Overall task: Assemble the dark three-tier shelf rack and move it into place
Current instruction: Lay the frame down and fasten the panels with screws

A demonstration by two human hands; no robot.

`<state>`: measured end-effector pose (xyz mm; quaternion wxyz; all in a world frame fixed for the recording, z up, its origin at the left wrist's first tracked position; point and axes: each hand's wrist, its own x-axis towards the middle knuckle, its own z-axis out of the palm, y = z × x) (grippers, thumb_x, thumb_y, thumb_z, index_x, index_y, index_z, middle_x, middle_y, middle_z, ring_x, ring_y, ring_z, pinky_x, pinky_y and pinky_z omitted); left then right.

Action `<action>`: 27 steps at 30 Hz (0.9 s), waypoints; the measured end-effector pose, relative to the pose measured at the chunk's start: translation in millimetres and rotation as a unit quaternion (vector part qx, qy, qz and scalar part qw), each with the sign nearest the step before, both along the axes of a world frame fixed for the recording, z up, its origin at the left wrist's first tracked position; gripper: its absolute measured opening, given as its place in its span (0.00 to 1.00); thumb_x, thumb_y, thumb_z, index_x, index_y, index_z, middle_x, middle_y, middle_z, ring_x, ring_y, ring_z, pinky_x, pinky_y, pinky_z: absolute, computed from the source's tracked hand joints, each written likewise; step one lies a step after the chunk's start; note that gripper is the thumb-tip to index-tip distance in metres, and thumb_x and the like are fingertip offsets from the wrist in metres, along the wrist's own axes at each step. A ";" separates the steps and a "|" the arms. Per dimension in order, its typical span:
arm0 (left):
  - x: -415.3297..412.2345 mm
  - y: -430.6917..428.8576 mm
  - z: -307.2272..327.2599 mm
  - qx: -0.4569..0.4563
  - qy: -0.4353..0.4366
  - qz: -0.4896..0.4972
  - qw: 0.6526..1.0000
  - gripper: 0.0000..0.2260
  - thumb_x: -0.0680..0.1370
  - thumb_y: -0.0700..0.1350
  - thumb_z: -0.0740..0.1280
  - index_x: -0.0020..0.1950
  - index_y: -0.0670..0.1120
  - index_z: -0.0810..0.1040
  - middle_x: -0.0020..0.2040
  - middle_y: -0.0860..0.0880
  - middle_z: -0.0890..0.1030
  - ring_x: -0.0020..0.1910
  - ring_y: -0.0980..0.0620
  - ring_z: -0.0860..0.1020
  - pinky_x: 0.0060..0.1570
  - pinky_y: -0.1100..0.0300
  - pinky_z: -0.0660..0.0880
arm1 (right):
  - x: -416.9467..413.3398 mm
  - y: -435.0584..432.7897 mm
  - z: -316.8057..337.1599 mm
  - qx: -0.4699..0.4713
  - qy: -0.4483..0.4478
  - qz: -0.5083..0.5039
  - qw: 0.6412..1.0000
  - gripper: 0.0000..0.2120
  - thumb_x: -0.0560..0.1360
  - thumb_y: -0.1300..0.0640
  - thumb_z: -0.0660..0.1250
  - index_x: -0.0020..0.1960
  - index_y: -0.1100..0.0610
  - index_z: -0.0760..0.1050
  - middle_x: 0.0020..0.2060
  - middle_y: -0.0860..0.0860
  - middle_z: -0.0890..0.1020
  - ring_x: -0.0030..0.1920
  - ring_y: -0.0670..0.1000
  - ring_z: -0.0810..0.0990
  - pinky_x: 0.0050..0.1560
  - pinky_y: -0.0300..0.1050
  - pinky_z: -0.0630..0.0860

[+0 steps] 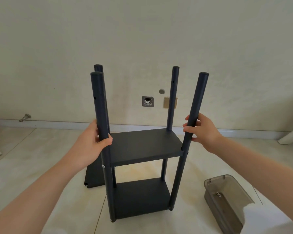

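Note:
The dark shelf rack [145,146] stands upright on the tiled floor with two shelf boards fitted between its round posts. Above the upper board the posts rise bare, with small holes near their tops. My left hand [93,142] grips the near left post [98,102] just above the upper board. My right hand [203,130] holds the near right post [197,105] at about the same height, fingers curled round it. A third dark shelf board [93,174] lies on the floor behind the rack's left side, partly hidden by my left forearm.
A grey translucent plastic box [227,201] with small screws in it sits on the floor at the right. The wall is close behind, with an open socket box [148,101], a beige cover plate [170,102] and a doorstop [24,117]. White furniture legs show at both edges.

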<state>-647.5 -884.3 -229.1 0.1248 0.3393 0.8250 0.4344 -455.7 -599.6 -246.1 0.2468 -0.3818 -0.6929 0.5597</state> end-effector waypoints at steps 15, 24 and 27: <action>10.3 77.8 -26.7 0.022 -0.009 0.036 0.999 0.22 0.78 0.39 0.71 0.71 0.46 0.70 0.57 0.51 0.80 0.59 0.47 0.80 0.61 0.50 0.76 | 33.8 23.4 -8.2 0.076 0.018 -0.099 0.992 0.12 0.76 0.66 0.70 0.55 0.53 0.73 0.49 0.52 0.81 0.49 0.53 0.80 0.54 0.52 0.80; 10.7 84.8 -30.9 0.013 -0.009 0.053 0.998 0.22 0.78 0.38 0.71 0.71 0.44 0.70 0.63 0.45 0.80 0.64 0.41 0.79 0.65 0.45 0.74 | 35.7 25.8 -17.2 0.065 0.013 -0.111 0.992 0.13 0.75 0.66 0.72 0.52 0.51 0.73 0.45 0.50 0.82 0.48 0.53 0.81 0.56 0.55 0.81; 11.1 86.0 -32.1 0.009 -0.003 0.051 0.999 0.23 0.78 0.38 0.71 0.72 0.45 0.69 0.63 0.45 0.80 0.63 0.42 0.79 0.65 0.45 0.74 | 38.0 26.8 -19.4 0.065 0.008 -0.108 0.992 0.13 0.75 0.65 0.71 0.54 0.52 0.74 0.46 0.49 0.81 0.48 0.52 0.81 0.56 0.54 0.81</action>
